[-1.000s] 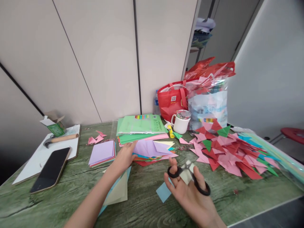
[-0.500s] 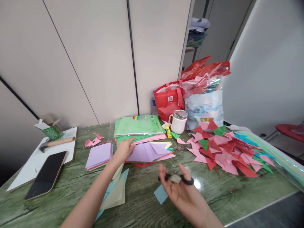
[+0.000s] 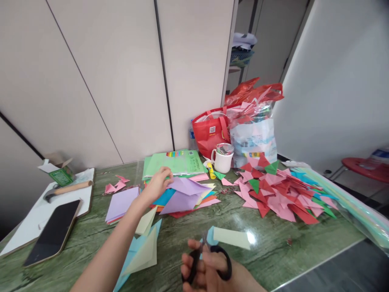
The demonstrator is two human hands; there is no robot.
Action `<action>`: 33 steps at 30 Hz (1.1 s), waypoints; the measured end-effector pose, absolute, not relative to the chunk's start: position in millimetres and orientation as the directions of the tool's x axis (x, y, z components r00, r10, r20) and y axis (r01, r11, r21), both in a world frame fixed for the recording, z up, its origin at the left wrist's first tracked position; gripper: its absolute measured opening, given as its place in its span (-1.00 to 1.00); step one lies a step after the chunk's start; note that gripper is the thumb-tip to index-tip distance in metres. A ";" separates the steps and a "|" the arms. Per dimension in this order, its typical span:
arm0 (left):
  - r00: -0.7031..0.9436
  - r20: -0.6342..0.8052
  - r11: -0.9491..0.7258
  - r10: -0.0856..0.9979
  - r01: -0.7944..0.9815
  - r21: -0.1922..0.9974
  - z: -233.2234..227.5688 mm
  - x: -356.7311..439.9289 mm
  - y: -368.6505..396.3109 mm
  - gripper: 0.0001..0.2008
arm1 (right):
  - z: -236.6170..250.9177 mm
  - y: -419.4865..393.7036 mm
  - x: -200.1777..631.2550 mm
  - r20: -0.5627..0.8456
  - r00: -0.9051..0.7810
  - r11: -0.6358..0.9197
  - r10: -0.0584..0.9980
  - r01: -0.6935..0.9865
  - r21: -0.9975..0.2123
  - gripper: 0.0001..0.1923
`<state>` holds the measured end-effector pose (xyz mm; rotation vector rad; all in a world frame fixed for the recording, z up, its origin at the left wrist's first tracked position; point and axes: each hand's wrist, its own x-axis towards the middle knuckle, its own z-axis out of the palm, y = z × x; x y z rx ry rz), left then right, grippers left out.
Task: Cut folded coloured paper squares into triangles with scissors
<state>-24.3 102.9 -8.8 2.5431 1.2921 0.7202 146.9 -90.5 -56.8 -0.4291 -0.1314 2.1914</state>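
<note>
My left hand [image 3: 160, 181] pinches the edge of a folded purple paper sheet [image 3: 190, 186], lifting it off a layered pile of coloured papers. In my right hand [image 3: 212, 273], at the bottom, are scissors [image 3: 226, 259] with black handles; the blades are blurred and point away from me. Just beyond them on the table lie a pale yellow strip [image 3: 232, 237] and a small light blue piece of paper [image 3: 210, 236]. Pale yellow sheets [image 3: 145, 255] and blue ones lie beside my left forearm. A square purple stack [image 3: 121, 203] is left of that hand.
A big heap of pink, red and green folded papers [image 3: 275, 190] covers the right side. Behind are a white mug [image 3: 223, 161], a glue stick [image 3: 210, 171], a red bag [image 3: 209, 132] and green paper packs [image 3: 179, 164]. A phone [image 3: 54, 231] and a hammer [image 3: 69, 188] lie left.
My left hand has raised the purple sheet, uncovering blue paper below. My right hand has turned and come nearer with the scissors. The pale yellow strip now shows on the table.
</note>
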 end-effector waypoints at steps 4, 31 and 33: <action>0.493 0.435 -0.647 0.754 0.672 0.361 22.5 -21.8 81.0 -0.85 | -48.9 -69.2 147.0 -0.162 -0.117 -0.192 0.980 -0.776 -0.601 -0.66; 0.136 0.156 -0.097 0.978 -0.368 0.925 -14.1 7.1 -3.2 -0.71 | -49.2 26.3 120.1 0.090 0.610 0.489 0.787 -0.528 -0.694 -0.60; 0.178 0.160 -0.084 0.971 -0.372 0.924 -16.6 12.2 -5.1 -0.68 | -50.0 29.6 121.6 0.137 0.635 0.517 0.761 -0.465 -0.718 -0.63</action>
